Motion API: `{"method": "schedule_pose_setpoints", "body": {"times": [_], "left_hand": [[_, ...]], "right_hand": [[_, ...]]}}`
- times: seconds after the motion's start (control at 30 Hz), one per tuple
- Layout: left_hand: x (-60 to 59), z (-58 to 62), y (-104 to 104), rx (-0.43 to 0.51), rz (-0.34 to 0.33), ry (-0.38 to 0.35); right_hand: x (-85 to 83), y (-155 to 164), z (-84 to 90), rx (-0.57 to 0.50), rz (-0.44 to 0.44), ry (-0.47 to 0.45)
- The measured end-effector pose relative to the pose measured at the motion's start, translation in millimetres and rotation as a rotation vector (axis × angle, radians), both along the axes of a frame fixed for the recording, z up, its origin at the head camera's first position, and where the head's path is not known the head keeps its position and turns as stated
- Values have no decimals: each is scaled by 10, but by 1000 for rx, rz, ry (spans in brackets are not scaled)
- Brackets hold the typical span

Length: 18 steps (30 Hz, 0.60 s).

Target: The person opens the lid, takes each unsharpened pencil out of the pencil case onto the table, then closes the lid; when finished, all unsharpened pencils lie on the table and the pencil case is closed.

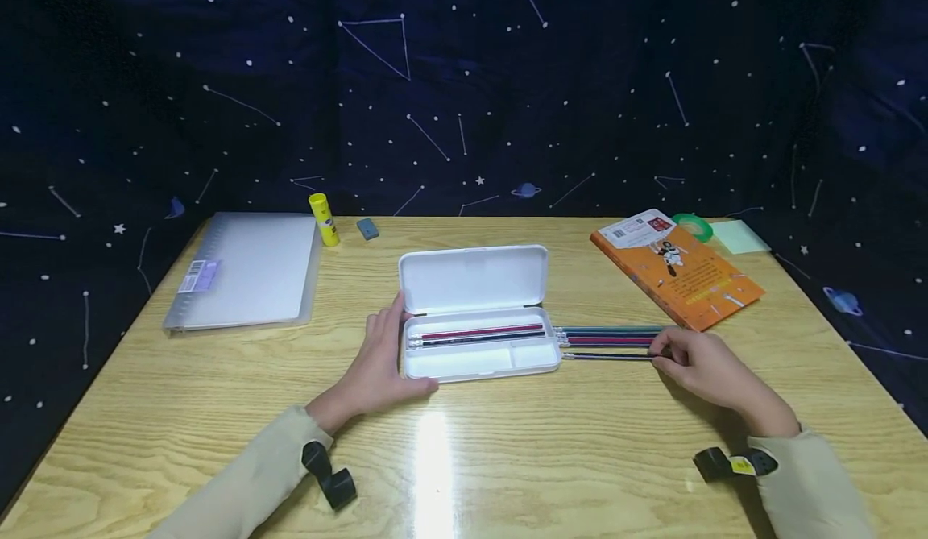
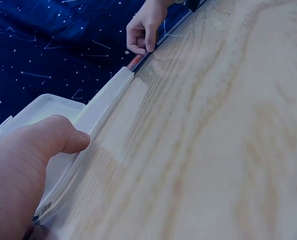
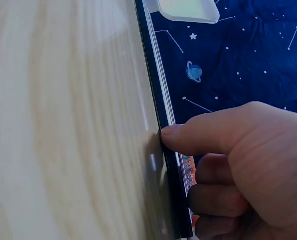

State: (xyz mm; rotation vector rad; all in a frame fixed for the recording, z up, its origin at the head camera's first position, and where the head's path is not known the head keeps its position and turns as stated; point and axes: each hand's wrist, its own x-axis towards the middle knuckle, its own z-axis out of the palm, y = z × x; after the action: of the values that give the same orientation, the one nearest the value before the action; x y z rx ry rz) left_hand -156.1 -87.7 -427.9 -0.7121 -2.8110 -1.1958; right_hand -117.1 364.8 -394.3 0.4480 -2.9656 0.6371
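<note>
- At the right end of the pencil row, right hand [image 1: 706, 370] pinches the tip of the nearest pencil [image 1: 605, 356], a dark one lying flat on the table [image 1: 507, 458]; thumb and curled fingers are around it, grasping.
- Right wrist view: thumb [image 3: 203, 137] presses the pencil's side, other fingers curled below; the pencil's far end is cut off at the frame edge, colours hard to tell.
- Loose pencils right of the case: I count about four, close together in parallel, tops touching or just beside the case's right wall; exact count unsure, they overlap.
- Left hand [image 1: 380, 362] rests against the left end of the pencil case [image 1: 478, 358], fingers fairly straight, thumb on the rim, steadying, not clenched.
- Left wrist view: only the thumb [image 2: 63, 137] and case edge are clear; inside of the case is hidden.
- Case is white, lid [image 1: 473, 278] open and tilted back; the long upper slot holds two pencils [image 1: 478, 334], one red, one dark.
- Further out: one clear folder [image 1: 246, 269] at left, one yellow glue stick [image 1: 323, 219], one grey eraser [image 1: 367, 228].
- Far right: one orange book [image 1: 681, 273], one green tape roll [image 1: 694, 225] partly hidden behind it, one pale sticky pad [image 1: 739, 237].
</note>
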Motion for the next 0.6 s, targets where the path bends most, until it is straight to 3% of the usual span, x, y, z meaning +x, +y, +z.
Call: {"method": "schedule_pose_setpoints", "body": {"times": [0.23,0.43,0.6], "left_hand": [[-7,-5,-28,-4,12,-14],[-4,5,-32,0,8,-14],[-6,7,-10,-5,4,-19]], "right_hand": [[-85,-27,-3,-36,9,33],[-184,-115,35,-32,13,-1],[-217,-288,86,-78,75,-37]]}}
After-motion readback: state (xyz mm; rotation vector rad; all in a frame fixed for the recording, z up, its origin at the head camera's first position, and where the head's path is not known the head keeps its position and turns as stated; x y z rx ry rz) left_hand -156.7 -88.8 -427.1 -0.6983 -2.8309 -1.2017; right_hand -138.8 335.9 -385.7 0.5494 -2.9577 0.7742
